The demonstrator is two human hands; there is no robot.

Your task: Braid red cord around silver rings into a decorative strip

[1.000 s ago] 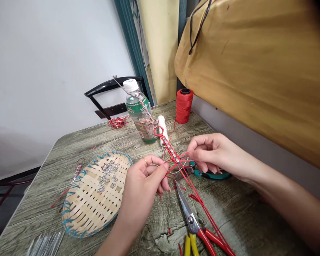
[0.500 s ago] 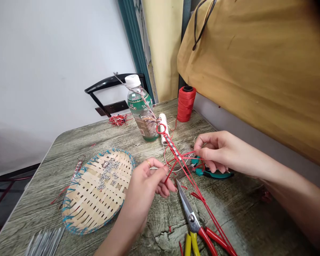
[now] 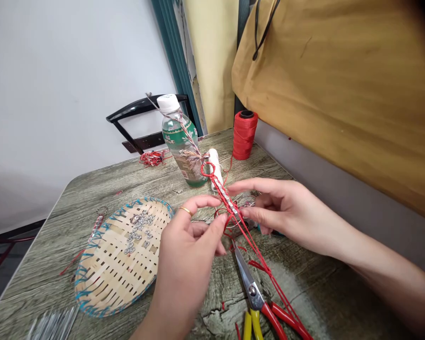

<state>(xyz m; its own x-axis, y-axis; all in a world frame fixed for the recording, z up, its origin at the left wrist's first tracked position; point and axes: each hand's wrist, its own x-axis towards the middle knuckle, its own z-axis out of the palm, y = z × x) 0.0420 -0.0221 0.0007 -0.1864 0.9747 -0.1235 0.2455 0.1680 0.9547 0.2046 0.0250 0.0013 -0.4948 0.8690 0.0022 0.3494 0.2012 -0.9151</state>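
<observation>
Here we pinch red cord (image 3: 250, 241) with left hand (image 3: 189, 245) and right hand (image 3: 279, 210) at table centre; knot hidden behind fingers, scissors (image 3: 255, 293) at 6 o'clock cut off.

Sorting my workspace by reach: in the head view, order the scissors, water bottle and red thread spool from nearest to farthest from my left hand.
From the left hand:
1. Scissors, just right, blades near the fingers.
2. Water bottle, behind, upright.
3. Red thread spool, far right, at the table's back edge.
</observation>
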